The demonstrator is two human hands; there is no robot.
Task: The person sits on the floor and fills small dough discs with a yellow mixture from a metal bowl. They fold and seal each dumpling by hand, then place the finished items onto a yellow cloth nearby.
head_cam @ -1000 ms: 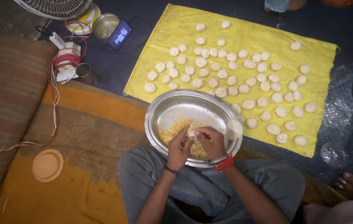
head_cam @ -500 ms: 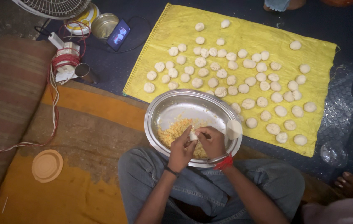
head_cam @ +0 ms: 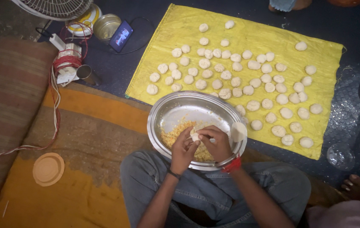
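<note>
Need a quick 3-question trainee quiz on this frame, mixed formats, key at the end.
1. True or false: the left hand and right hand pinch one small piece of dough over the steel bowl.
2. Where do the finished dough balls lie? A) on the orange mat B) on the yellow sheet C) inside the bowl
3. Fill in: the red band sits on the ___ wrist.

Key: 1 true; 2 B; 3 right.
</note>
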